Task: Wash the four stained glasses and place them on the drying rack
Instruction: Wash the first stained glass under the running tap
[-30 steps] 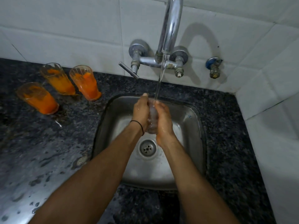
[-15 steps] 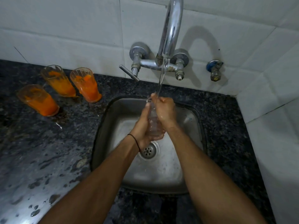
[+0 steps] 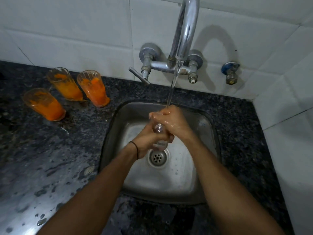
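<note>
Head cam, working outward from you: your two forearms come up from the bottom edge and meet over the sink (image 3: 205, 126), above the drain (image 3: 157, 156). Your left hand (image 3: 149, 139) is wrapped around the lower part of the clear glass (image 3: 159, 131), base end toward you, and your right hand (image 3: 171, 121) is closed over the upper part, knuckles wet, right where the water stream (image 3: 171, 92) lands. So the glass runs roughly upright, tipped a bit away from you, with the mouth end up under your right hand and the base poking out below your left. Honestly I can't see the rim at all, it's buried in your fingers. Both hands are touching the glass, neither one is loose. Further back on the dark counter (image 3: 50, 158), well off to your left, the three orange-stained glasses (image 3: 67, 94) stand upright in a cluster, so your left hand is the nearer one for grabbing the next. Behind everything is the faucet (image 3: 183, 41) on the tiled wall. No drying rack in view, so I can't say which way this one goes.
</note>
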